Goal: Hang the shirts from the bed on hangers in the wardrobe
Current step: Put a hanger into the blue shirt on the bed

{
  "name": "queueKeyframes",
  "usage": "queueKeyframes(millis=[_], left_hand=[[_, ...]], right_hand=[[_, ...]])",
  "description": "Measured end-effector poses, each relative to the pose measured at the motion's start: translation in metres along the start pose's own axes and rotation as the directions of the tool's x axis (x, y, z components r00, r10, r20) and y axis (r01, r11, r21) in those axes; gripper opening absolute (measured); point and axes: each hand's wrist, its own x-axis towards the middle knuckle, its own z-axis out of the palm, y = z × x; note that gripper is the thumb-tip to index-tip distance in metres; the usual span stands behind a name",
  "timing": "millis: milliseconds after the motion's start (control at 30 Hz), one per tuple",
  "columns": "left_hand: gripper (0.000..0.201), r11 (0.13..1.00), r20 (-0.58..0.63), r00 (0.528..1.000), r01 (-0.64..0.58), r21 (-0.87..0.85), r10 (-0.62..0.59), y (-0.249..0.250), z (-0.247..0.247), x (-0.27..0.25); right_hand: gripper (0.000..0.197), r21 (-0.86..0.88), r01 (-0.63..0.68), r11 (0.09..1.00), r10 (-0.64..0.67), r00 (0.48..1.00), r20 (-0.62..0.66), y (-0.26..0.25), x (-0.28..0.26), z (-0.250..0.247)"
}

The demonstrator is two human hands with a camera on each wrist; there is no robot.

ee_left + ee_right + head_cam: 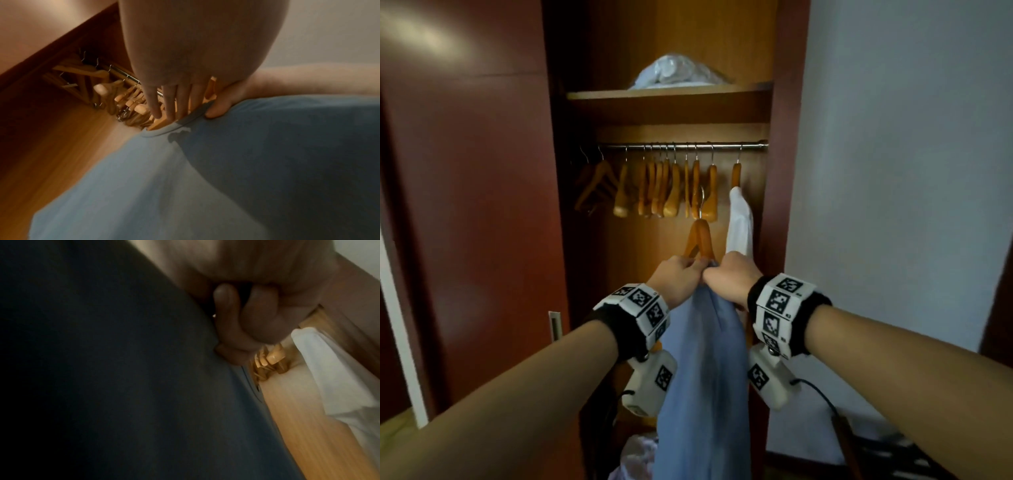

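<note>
I count two shirts: a white shirt (pixel 739 219) already on the rail (pixel 685 145), and a blue shirt (pixel 702 370) hanging long and straight down below that rail from my hands. Roughly a dozen bare wooden hangers (pixel 664 188) crowd the rail left of the white one (exact count unclear). My left hand (pixel 678 279) grips one more hanger (pixel 700 240), hook up, sunk in the blue collar, while my right hand (pixel 734 277) pinches the collar; a bagged bundle (pixel 678 73) sits above the rail.
</note>
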Motion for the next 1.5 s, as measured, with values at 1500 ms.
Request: queueKeyframes(millis=[1500], left_hand=[[0.056, 0.607, 0.177, 0.843, -0.496, 0.621, 0.508, -0.069, 0.005, 0.383]], right_hand=[[0.014, -0.295, -0.241, 0.924, 0.116, 0.915, -0.386, -0.019, 0.464, -0.033]])
